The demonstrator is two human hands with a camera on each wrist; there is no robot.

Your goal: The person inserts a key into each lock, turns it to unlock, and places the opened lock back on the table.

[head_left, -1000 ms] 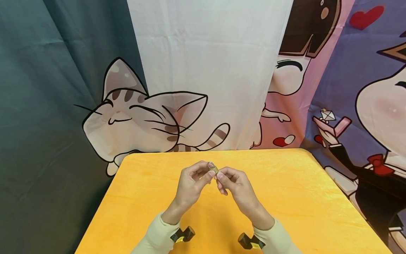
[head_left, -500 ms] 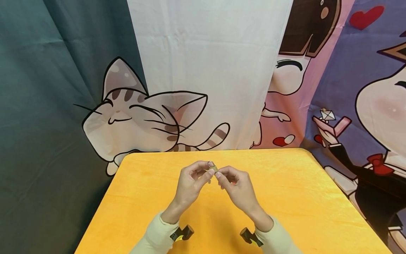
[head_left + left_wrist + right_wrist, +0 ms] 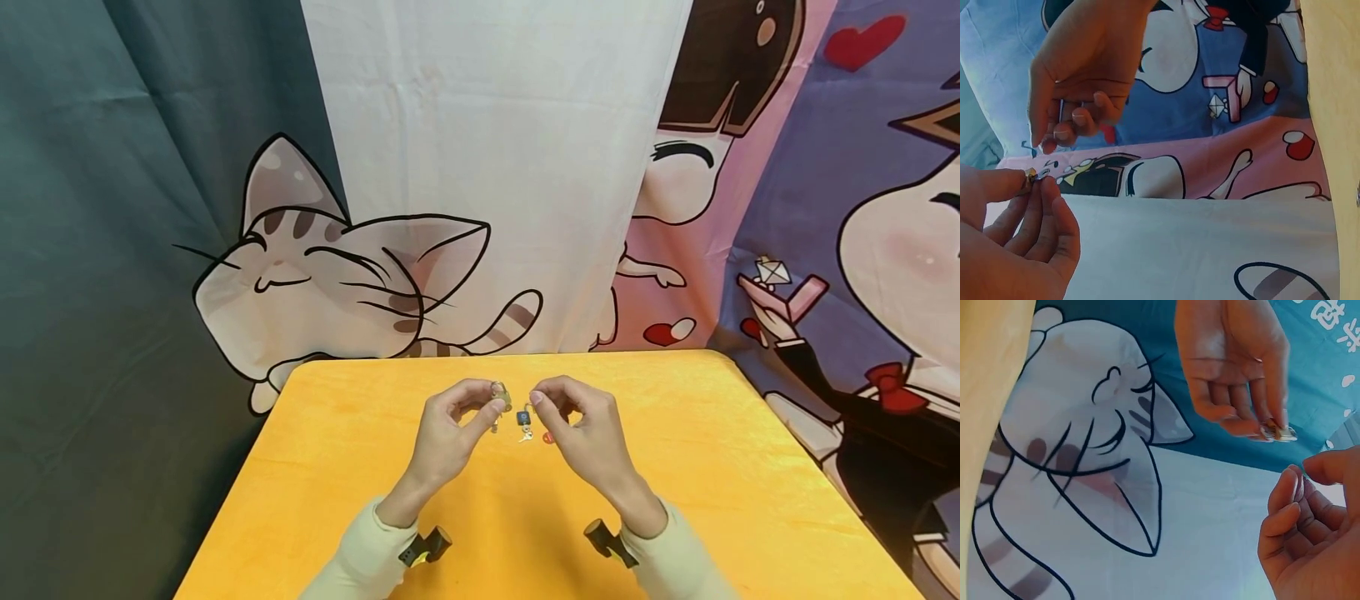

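Note:
In the head view my left hand (image 3: 452, 427) pinches a brass padlock (image 3: 500, 397) between thumb and fingers, its shackle pointing up. A small metal piece (image 3: 494, 427) shows below that hand. The left wrist view shows the left thumb and fingertips closed around the padlock (image 3: 1034, 179). My right hand (image 3: 588, 421) is apart from it, fingers loosely bent, with nothing visible between them. Just left of the right fingertips in the head view is a blue padlock (image 3: 523, 418), its shackle raised, with small silver keys (image 3: 527, 435) below it. A red object (image 3: 548, 437) is partly hidden by the right hand.
A yellow cloth (image 3: 337, 467) covers the table. Behind it hang curtains with a cartoon cat (image 3: 322, 283) and other cartoon figures. Each wrist carries a black camera mount, one on the left wrist (image 3: 425, 547) and one on the right (image 3: 611, 543).
My right hand has drawn away to the right from the brass padlock, so the hands are now apart. The blue padlock and its keys have come into view between them. The left hand barely moved.

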